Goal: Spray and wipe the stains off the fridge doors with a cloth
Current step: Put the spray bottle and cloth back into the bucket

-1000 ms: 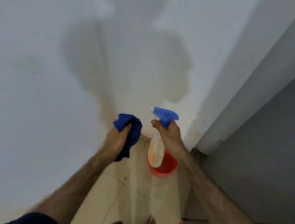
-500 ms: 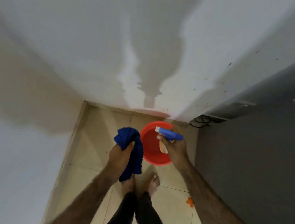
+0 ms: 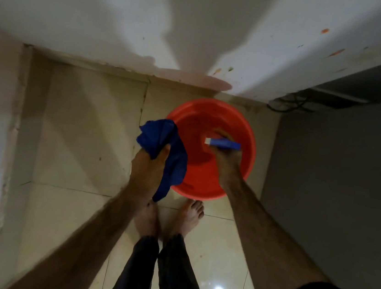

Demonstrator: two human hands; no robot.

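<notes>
**Blue, red and cream around the basin**

The basin (image 3: 205, 189) is bright orange-red, plain inside. Just left of it, the cloth (image 3: 161, 138) is deep blue. Over the basin, the spray bottle (image 3: 224, 143) shows a blue head with a white tip. The floor (image 3: 85, 131) around the basin is glossy cream tile with thin grout lines. Beyond the basin, the white wall (image 3: 280, 47) carries orange and dark specks.

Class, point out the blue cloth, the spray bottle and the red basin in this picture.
cloth (image 3: 161, 138), head view, bunched folds above the thumb.
spray bottle (image 3: 224, 143), head view, blue trigger head.
basin (image 3: 213, 104), head view, far rim.
</notes>
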